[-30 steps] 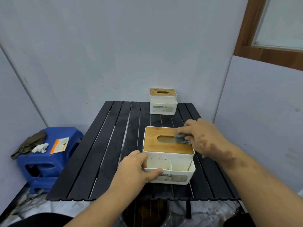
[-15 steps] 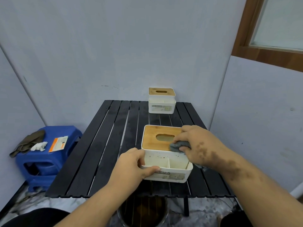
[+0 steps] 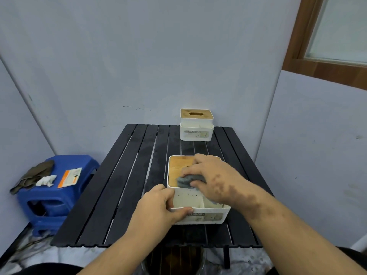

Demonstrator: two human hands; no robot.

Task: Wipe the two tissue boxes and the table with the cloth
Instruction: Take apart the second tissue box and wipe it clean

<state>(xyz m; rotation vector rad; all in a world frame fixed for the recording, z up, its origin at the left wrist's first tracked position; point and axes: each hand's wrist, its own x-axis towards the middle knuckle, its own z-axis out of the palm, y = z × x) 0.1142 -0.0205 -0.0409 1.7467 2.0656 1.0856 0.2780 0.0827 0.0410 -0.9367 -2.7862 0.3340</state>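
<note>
Now the right hand point(image 3: 215, 180) has its fingers curled round the grey cloth point(image 3: 187, 180), pressing it on the wooden lid of the near tissue box point(image 3: 195, 195); half a second ago the cloth sat nearer the lid's right edge, now it is at the middle front. Left hand point(image 3: 158, 208) still grips the box's front-left corner, thumb over the rim. Box sits at the near side of the black slatted table point(image 3: 123, 185). Far tissue box point(image 3: 196, 125) at the back edge, unmoved. Blue stool point(image 3: 59, 187) left of the table.
</note>
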